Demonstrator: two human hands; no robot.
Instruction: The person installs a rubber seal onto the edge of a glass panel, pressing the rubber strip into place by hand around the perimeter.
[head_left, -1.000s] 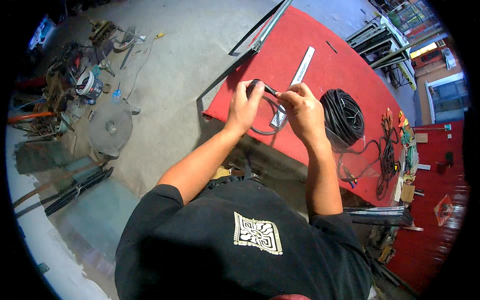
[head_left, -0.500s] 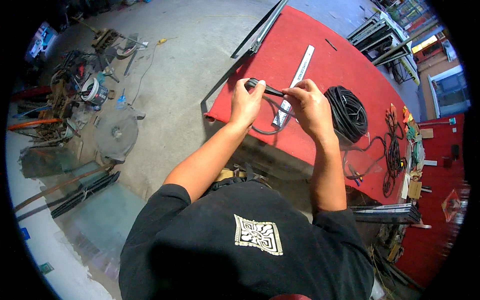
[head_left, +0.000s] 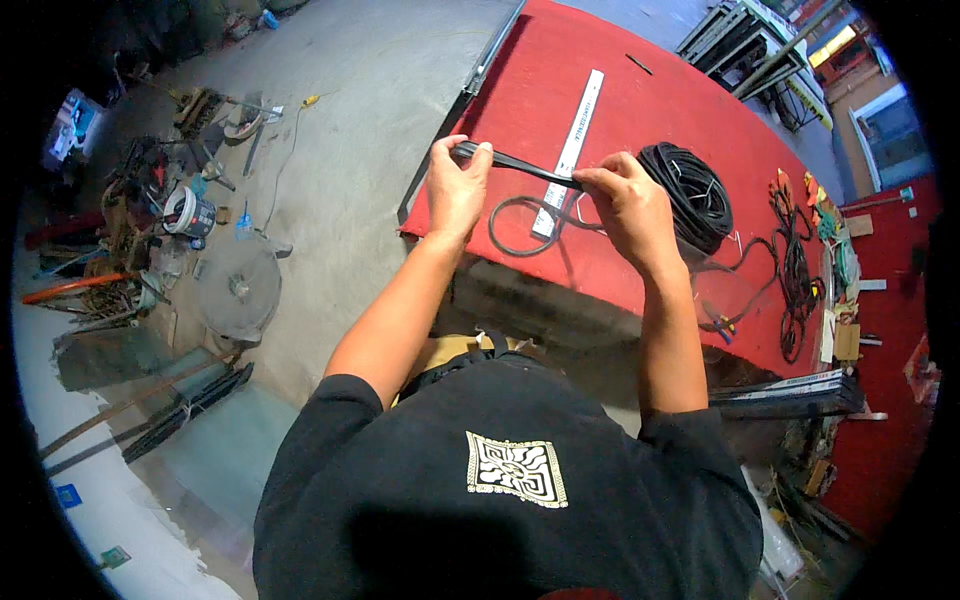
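A black rubber strip (head_left: pixel 525 165) is stretched between my two hands above the red table (head_left: pixel 630 115). My left hand (head_left: pixel 458 190) is closed round the strip's folded left end, thumb on top. With fingertips pinched, my right hand (head_left: pixel 635 212) grips the other part of it. A loop of thin dark cord or strip (head_left: pixel 497 236) hangs below, between the hands, seemingly running to my right hand. Behind the stretched strip lies a long white printed strip (head_left: pixel 580 115). Just right of my right hand sits a thick coil of black strip (head_left: pixel 690 195).
Tangled dark cables (head_left: pixel 795 260) lie along the table's right side. A dark framed panel (head_left: pixel 478 80) leans at the table's left edge. Metal frames (head_left: pixel 735 50) stand beyond it at the far right. On the floor to the left are a bucket (head_left: pixel 190 212), a round grey disc (head_left: pixel 238 288) and glass sheets (head_left: pixel 235 430).
My hands have moved apart, the left one leftward, drawing the black strip out longer and straighter between them. The view has shifted slightly.
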